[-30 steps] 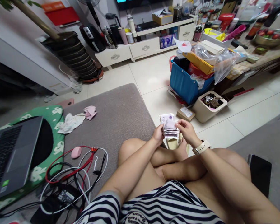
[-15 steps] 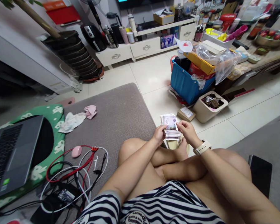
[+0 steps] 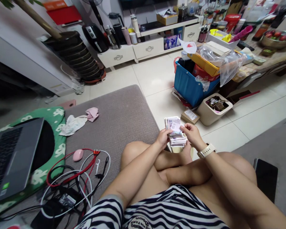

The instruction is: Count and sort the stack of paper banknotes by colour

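Note:
A stack of purple-and-white banknotes (image 3: pixel 177 140) is folded over in my left hand (image 3: pixel 163 138), whose thumb presses on it from the left. The upper part of the notes fans out away from me, and a "5" shows on one of them. My right hand (image 3: pixel 190 132), with a pale-strapped watch (image 3: pixel 207 150) on its wrist, pinches the right edge of a top banknote (image 3: pixel 177 127) between thumb and fingers. Both hands are held above my crossed legs. The fingers beneath the stack are hidden.
I sit on a grey cushioned seat (image 3: pixel 114 117). Left of me lie tangled cables (image 3: pixel 85 171), a pink mouse-like object (image 3: pixel 78 155) and a laptop (image 3: pixel 16 152). A black phone (image 3: pixel 265 178) rests at right. Ahead are a beige bin (image 3: pixel 213 116) and a full blue crate (image 3: pixel 193 86).
My right hand has moved slightly, and the top banknote has shifted, now lying slanted. More of the "5" note behind it shows. The stack hangs slightly lower.

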`<state>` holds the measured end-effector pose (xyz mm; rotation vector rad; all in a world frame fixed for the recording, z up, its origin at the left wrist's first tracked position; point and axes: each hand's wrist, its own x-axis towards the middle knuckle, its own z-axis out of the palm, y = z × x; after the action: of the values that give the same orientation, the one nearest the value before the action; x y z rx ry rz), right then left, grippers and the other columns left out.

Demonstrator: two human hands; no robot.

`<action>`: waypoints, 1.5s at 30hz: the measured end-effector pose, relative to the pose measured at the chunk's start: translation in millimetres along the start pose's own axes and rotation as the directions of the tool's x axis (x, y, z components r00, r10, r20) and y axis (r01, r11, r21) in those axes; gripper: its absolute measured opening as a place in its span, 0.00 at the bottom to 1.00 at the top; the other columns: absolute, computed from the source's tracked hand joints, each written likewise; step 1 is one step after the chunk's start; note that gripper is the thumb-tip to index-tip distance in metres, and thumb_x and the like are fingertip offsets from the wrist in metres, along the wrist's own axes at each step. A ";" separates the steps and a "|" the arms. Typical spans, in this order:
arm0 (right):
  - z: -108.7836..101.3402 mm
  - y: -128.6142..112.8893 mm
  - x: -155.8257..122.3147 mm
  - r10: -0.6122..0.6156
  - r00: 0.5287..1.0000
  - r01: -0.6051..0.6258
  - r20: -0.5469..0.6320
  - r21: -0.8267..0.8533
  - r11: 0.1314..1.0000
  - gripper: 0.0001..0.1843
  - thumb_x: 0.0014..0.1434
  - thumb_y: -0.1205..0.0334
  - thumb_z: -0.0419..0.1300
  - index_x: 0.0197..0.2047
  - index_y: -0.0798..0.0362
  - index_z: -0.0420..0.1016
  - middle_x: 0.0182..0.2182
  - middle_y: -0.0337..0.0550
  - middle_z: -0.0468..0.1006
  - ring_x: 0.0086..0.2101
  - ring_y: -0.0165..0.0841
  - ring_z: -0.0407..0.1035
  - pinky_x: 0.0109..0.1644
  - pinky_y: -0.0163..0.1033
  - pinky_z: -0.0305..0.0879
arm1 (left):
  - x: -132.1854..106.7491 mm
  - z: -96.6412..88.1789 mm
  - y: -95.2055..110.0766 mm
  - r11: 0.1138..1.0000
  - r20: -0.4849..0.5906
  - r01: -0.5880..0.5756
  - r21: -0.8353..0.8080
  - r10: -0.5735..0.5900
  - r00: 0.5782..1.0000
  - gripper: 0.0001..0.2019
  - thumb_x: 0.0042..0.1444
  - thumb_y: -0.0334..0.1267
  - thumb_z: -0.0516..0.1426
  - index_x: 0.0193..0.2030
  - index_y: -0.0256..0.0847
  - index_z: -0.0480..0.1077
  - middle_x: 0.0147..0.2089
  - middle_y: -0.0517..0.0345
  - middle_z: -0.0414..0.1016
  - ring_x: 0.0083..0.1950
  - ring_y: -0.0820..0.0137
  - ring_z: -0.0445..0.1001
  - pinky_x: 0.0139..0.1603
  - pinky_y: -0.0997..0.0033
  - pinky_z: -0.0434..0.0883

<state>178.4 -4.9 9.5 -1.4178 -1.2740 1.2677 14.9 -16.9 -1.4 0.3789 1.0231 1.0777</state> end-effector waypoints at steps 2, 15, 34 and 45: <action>0.0 0.2 0.2 -0.001 1.000 0.001 -0.005 0.009 1.000 0.19 0.51 0.44 0.64 0.25 0.50 0.67 0.21 0.34 0.68 0.24 0.31 0.61 0.31 0.37 0.57 | 0.0 1.5 0.4 1.000 -0.013 0.004 -0.015 -0.005 1.000 0.10 0.47 0.35 0.62 0.36 0.33 0.76 0.32 0.49 0.81 0.39 0.57 0.79 0.45 0.58 0.74; 4.0 -23.1 -8.5 -0.027 0.998 0.018 0.053 0.158 0.987 0.18 0.48 0.45 0.65 0.32 0.50 0.69 0.26 0.38 0.73 0.28 0.34 0.66 0.33 0.39 0.62 | 4.8 3.3 1.2 0.992 0.021 -0.025 -0.125 0.028 0.999 0.12 0.53 0.41 0.61 0.39 0.34 0.77 0.37 0.49 0.82 0.46 0.58 0.80 0.53 0.60 0.72; -0.5 -13.4 -11.9 0.044 0.998 -0.057 -0.046 -0.327 0.943 0.42 0.38 0.48 0.72 0.56 0.51 0.67 0.41 0.45 0.75 0.37 0.38 0.70 0.39 0.41 0.65 | 3.7 -2.2 -5.8 0.957 -0.021 -0.216 0.192 0.225 0.974 0.16 0.49 0.48 0.65 0.33 0.35 0.78 0.34 0.50 0.81 0.39 0.60 0.78 0.45 0.64 0.71; 1.4 -9.0 -18.1 0.112 0.959 -0.051 0.261 -0.231 0.972 0.34 0.47 0.55 0.69 0.56 0.50 0.65 0.43 0.46 0.79 0.38 0.39 0.73 0.41 0.41 0.67 | 10.0 -14.7 -21.3 0.863 0.108 -0.252 0.439 0.228 0.968 0.10 0.48 0.44 0.65 0.35 0.41 0.79 0.36 0.53 0.82 0.45 0.56 0.77 0.49 0.63 0.71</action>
<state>176.0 -21.5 20.8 -1.5020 -1.5986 1.4505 15.2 -21.2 -28.8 0.9288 1.1995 1.0370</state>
